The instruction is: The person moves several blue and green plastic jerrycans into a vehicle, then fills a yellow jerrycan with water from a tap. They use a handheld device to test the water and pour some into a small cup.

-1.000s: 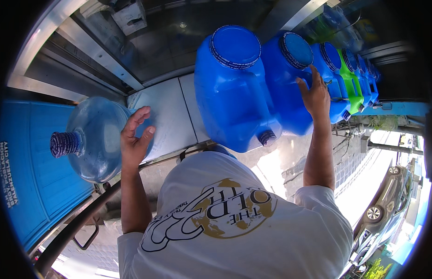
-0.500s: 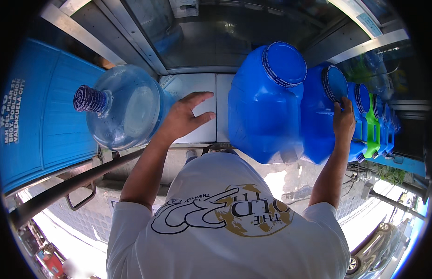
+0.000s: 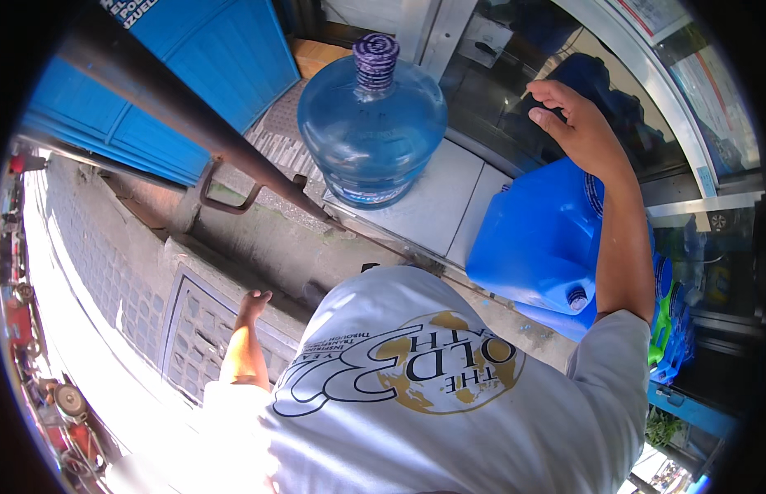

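Observation:
My right hand (image 3: 564, 119) is raised in front of the glass, fingers and thumb apart, holding nothing. Below and beside its forearm stands a blue square water jug (image 3: 531, 230) with a small spout cap (image 3: 576, 298); the arm hides part of it. My left hand (image 3: 254, 305) hangs low at my left side over the pavement, small in view, with thumb and fingers apart and nothing in it. A clear round water bottle (image 3: 371, 132) stands upright on the white tiled ledge (image 3: 436, 189), its neck wrapped in a purple patterned cover (image 3: 375, 53). Neither hand touches it.
A brown metal rail (image 3: 235, 148) slants in from the upper left toward the ledge. Behind it is a blue panel (image 3: 177, 74). More blue jugs and a green one (image 3: 661, 321) line up at the right. Glass framed in metal (image 3: 684, 123) rises behind.
My view has turned left, bringing the round bottle to the middle. My right hand has come off the blue jug's cap and risen. My left hand has dropped from above the ledge to my side.

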Demonstrator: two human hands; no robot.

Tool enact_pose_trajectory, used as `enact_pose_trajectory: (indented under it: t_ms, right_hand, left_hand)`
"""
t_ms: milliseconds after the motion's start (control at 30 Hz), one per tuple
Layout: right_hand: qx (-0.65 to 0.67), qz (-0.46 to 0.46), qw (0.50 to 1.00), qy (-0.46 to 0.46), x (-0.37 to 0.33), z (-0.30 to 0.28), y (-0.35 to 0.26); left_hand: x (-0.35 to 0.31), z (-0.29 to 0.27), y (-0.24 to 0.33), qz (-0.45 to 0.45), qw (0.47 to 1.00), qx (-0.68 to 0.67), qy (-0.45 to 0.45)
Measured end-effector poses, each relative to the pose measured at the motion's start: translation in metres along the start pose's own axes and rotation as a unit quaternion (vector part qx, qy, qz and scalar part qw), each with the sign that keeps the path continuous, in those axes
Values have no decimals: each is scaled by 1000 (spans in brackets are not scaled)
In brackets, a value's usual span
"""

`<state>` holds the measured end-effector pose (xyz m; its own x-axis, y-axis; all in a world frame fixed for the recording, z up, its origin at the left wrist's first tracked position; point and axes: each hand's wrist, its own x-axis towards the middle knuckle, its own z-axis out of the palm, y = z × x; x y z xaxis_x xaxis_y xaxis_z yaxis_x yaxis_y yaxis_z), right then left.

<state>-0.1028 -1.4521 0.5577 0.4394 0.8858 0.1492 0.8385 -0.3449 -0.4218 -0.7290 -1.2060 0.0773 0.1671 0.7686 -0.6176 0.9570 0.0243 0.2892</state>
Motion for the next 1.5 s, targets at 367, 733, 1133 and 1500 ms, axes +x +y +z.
enact_pose_trajectory:
  t_ms: [367,733,1133,1500]
  right_hand:
    - [196,7,980,30,193,194,29]
    - [111,134,982,80,214,233,21]
    - [-9,306,944,119,135,232,-48]
    - [-60,369,849,373,91,295,-125]
  left_hand:
    - [-72,25,-235,-145,977,-143,-66]
    - [14,-66,-266,-136,973,-169,-80]
    - [214,-272,-213,61,965,-253,-33]
    - [278,-361,-336,-119,946,-94,-287]
